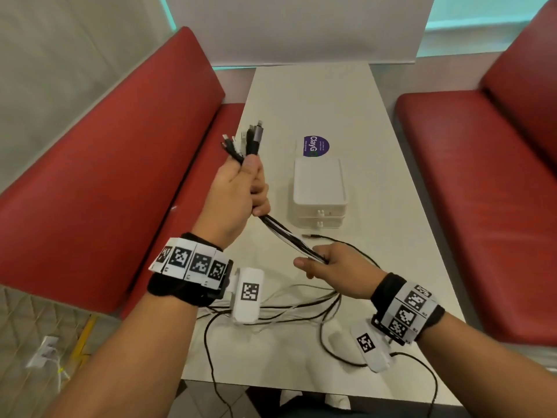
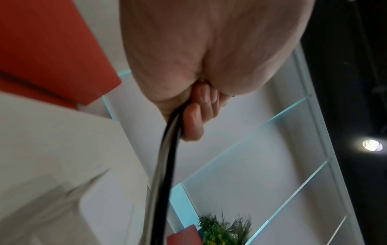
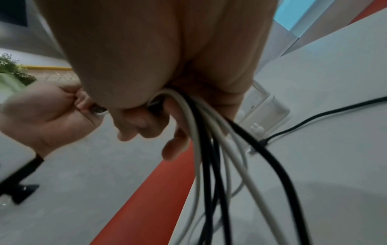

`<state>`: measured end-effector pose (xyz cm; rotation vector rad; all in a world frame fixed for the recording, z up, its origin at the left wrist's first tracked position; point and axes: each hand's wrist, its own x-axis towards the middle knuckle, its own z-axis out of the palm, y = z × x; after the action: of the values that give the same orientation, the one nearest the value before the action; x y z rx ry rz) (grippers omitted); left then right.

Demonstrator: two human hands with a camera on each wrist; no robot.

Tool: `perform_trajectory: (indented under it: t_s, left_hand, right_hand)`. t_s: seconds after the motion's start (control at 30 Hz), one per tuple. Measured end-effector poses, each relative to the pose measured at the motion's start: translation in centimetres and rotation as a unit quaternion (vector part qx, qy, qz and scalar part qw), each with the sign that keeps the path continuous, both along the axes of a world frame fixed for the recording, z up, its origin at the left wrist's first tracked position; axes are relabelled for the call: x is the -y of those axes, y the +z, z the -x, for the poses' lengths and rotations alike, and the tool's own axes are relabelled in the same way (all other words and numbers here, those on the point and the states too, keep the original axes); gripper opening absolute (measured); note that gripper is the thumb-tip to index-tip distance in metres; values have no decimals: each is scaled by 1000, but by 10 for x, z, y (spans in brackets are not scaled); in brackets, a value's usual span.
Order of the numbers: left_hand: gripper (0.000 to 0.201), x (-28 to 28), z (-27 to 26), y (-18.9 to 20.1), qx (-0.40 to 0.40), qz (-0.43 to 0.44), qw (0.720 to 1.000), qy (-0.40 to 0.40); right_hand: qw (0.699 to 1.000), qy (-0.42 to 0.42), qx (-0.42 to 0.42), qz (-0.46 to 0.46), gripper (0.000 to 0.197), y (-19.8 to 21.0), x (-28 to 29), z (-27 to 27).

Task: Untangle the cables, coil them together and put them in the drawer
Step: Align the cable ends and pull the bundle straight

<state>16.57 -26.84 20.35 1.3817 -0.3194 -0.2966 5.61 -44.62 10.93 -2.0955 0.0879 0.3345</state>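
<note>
The left hand (image 1: 238, 194) fists the cables (image 1: 289, 236) near their plugs; the right hand (image 1: 334, 263) pinches the bundle nearer. Loose tails sprawl on the near table (image 1: 346, 95). Pulling taut could snag them, or a plug slips free. The drawer (image 1: 319, 212) looks closed.

Tabletop (image 1: 346, 95): pale, long and narrow, running away from the grip between two seats.
Left bench (image 1: 99, 164): red padded seat and back, to the left of the grip.
Right bench (image 1: 482, 188): red padded, well to the right of the grip.
Far wall (image 1: 295, 25): white panel beyond the grip, edged with teal light.
Floor (image 1: 36, 327): patterned tiles below left, with a yellow strip.
Ceiling lamp (image 2: 372, 145): round, bright, on dark ceiling.
Plant (image 2: 226, 230): green, blurred.
</note>
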Motion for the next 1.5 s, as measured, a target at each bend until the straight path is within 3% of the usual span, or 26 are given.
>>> perform_trajectory:
  t_s: [0.07, 0.2, 0.3, 0.4, 0.6, 0.67, 0.77, 0.9, 1.07, 1.13, 1.2, 1.27, 1.33, 1.4, 1.47, 1.5]
  left_hand:
    - [34, -5, -2, -2, 9, 0, 1000, 6]
    - [36, -18, -11, -6, 11, 8, 999, 47]
    - [38, -33, -18, -12, 23, -1, 995, 96]
    - [36, -48, -23, -22, 34, -19, 990, 134]
    - [33, -75, -30, -38, 73, -101, 980, 155]
    - [34, -82, -31, -44, 80, -140, 976, 147]
    - [34, -87, -32, -54, 68, -141, 978, 136]
    - [34, -90, -32, -64, 48, -143, 978, 143]
    - [31, -82, -31, -68, 32, -163, 976, 141]
    - [28, -79, -28, -72, 28, -187, 972, 136]
    - [26, -79, -27, -80, 20, -211, 970, 122]
    - [27, -81, -26, -89, 30, -251, 961, 108]
    - [25, -84, -27, -94, 75, -313, 940, 112]
    - [15, -93, -31, -92, 145, -382, 903, 131]
    - [25, -103, -38, -86, 186, -411, 876, 172]
    - [27, -106, -41, -82, 191, -406, 873, 190]
  right_hand:
    - [1000, 11, -22, -6, 60, 1, 6, 2]
    - [992, 2, -53, -118, 46, -3, 14, 9]
    - [1000, 1, -27, 4, 45, -11, 20, 11]
    - [993, -2, -49, 109, 56, -20, 30, 11]
    - [991, -95, -57, -80, 47, -24, 51, 18]
    - [997, -75, -36, 11, 55, -27, 56, 17]
    - [982, -69, 10, 175, 59, -25, 64, 10]
    - [968, -63, 12, 241, 45, -15, 76, 5]
    - [904, -109, 39, 411, 26, -11, 80, -2]
    - [915, -150, -6, 375, 36, -11, 83, -2]
    - [962, -221, -1, 164, 39, -10, 87, -2]
    - [964, -259, 35, -45, 24, -2, 85, -1]
    - [966, -219, 15, -136, 12, 3, 83, 2]
    - [980, -166, -40, -106, 13, 2, 88, 4]
    - [992, -86, -67, 62, 43, 0, 95, 4]
    - [984, -43, -69, 156, 59, 1, 95, 4]
